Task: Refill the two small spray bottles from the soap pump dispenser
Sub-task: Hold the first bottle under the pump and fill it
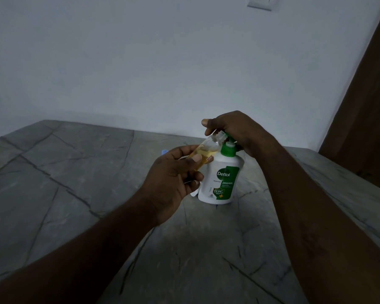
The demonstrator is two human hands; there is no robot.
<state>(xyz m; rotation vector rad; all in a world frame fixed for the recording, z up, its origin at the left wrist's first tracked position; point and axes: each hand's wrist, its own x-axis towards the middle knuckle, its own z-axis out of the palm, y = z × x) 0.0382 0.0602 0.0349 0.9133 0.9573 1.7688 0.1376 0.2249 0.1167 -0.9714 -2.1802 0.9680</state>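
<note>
A white soap dispenser (219, 183) with a green pump collar and a green label stands upright on the grey stone table (75, 172). My right hand (235, 130) lies over its pump head from above, fingers curled round it. My left hand (173, 178) holds a small clear spray bottle (208, 148), tilted, with its open neck up at the pump spout. Yellow liquid fills the lower part of the bottle. A second spray bottle does not show clearly.
A small blue thing (164, 151) lies on the table behind my left hand, mostly hidden. A white scrap (193, 194) peeks out beside the dispenser's base. A white wall stands behind, a brown door (364, 106) at the right.
</note>
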